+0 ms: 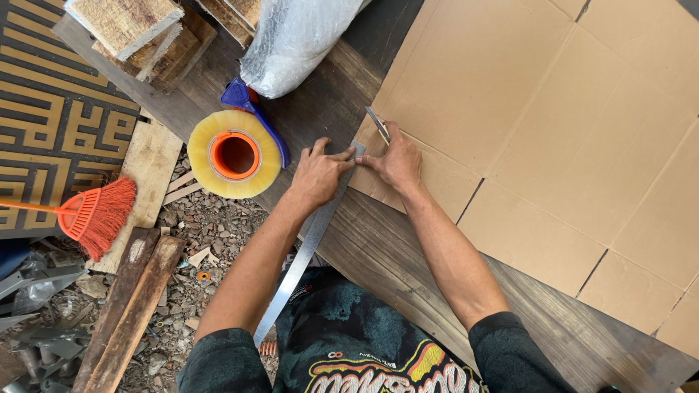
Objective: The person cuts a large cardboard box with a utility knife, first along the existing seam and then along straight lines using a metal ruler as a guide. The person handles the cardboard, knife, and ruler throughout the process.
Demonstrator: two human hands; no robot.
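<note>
Left hand (317, 175): palm down, fingers bent and bunched, pressing on the top end of a long steel ruler (309, 244). Fingertips sit on the ruler's upper end, right at the near corner of the cardboard sheet (524, 116). Nothing is gripped; the hand bears down rather than closing round anything.

Right hand (397, 161): fingers closed round a small cutter (377, 124), whose thin grey blade end sticks out beyond the knuckles, slanting up and away to the left. Heel of this hand rests on the cardboard. The two hands' fingertips nearly meet over the ruler's end.

Ruler: flat, narrow, bright metal, dull-grey sheen, straight edges. It runs from under the left fingers diagonally back toward the person's body, passing beneath the left forearm and off the edge of the dark wooden board (364, 240). Fine markings cannot be read.

Cardboard: plain brown, flattened, with fold creases and slit flaps, spread out beyond and to the right of the right-hand fingers, lying on the board.

Beyond the left-hand fingers, to the left: a fat roll of clear-yellowish packing tape (234, 154) with an orange core, in a blue dispenser. Further beyond, a bubble-wrapped bundle (291, 40). Far left of the left hand, on rubble, an orange broom (95, 211).
</note>
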